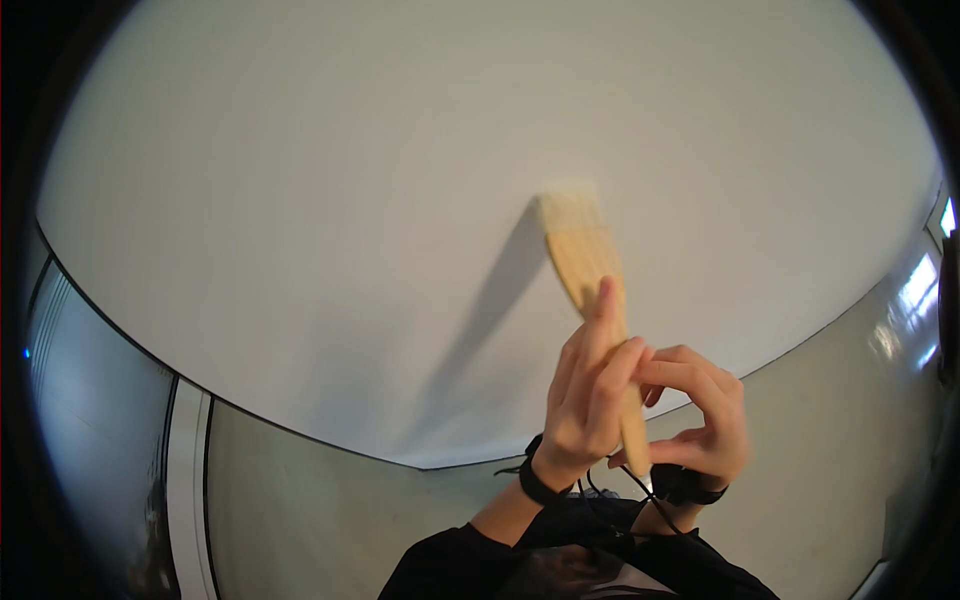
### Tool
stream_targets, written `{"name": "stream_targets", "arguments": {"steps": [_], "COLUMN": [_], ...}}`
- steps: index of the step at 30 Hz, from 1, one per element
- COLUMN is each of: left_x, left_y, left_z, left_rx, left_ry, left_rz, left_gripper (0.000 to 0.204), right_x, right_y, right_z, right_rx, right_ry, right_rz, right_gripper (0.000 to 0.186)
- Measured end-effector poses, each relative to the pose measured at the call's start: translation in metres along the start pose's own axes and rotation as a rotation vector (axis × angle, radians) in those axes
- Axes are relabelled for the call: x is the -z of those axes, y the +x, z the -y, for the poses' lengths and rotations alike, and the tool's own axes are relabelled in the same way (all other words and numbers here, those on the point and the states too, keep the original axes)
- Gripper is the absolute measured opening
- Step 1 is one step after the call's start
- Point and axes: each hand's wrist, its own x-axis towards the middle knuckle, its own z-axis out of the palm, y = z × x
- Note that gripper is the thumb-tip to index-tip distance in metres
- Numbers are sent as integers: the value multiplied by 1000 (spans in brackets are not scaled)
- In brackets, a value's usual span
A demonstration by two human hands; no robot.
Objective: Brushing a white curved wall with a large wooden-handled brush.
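A wide flat brush (583, 255) with a pale wooden handle and whitish bristles points up at a large white surface (300, 200). Its bristle tips appear to meet that surface, and a long shadow falls to the left. My left hand (585, 400) is closed round the handle, index finger stretched along the wood. Close beside it, my right hand (712, 415) has bent fingers and thumb about the lower handle, its fingertips by those of the left. Both wrists wear black bands.
The white surface fills most of the view, with a dark lower edge. Beneath it lies a beige, shiny floor (330, 490). At the left stand a glossy bluish panel (100, 400) and a pale upright strip (188, 480). Bright reflections show at the right. Dark cords hang near my wrists.
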Motion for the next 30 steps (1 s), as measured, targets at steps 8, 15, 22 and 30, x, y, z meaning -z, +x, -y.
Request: {"name": "stream_targets", "arguments": {"steps": [8,15,22,30], "left_x": [-34,-81,-132,-266], "left_y": [-44,-90,-31,-49], "left_z": [-25,-41,-101,-122], "left_rx": [184,435,-29,190], "left_ry": [-294,-253,-288,-206], "left_rz": [114,261,7,-18], "left_gripper": [19,32,26,22], "right_x": [14,52,122,233], "right_y": [-22,-37,-60,-71], "right_z": [1,-44,-26,-124], "right_rx": [15,-235,410,218], "right_ry": [-577,-549,-417,-322], "right_rz": [-111,66,-332,-47], "right_gripper": [53,30,17,23]}}
